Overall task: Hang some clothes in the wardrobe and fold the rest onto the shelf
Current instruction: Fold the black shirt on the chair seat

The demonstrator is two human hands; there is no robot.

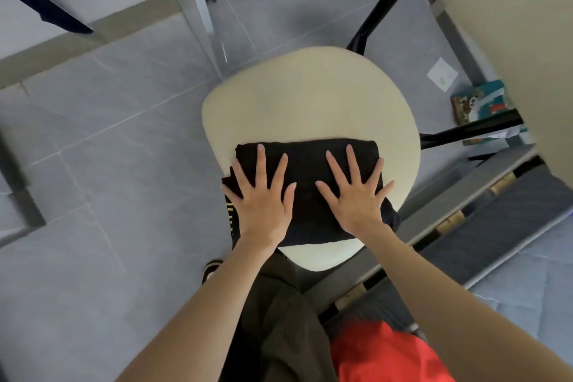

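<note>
Head view, my left hand: my left hand [263, 195] lies flat on the left part of the folded black garment [307, 161], the fingers straight and spread, pressing down; it holds nothing.
Head view, my right hand: my right hand [356, 195] lies flat on the right part of the same garment, fingers also straight and spread, the palm down; nothing is gripped.
Head view, garment: it is folded into a thick rectangle and rests on the near half of the cream chair seat [313, 96]. Its near left corner hangs a little over the seat edge, and there I see some yellow print [230, 217].
Head view, chair: the seat is rounded and pale, with black legs [384, 3] going out on the far and right sides. It stands on the grey tiled floor [108, 149].
Head view, my body: dark trousers [279, 319] and one dark shoe [210, 270] are below the seat, on the floor.
Head view, right side: a bed frame with a light blue mattress [521, 276] is near the chair. An orange-red cloth [384, 357] lies at the bottom, beside my right forearm.
Head view, far right: a colourful box [477, 102] sits on the floor behind a black chair leg.
</note>
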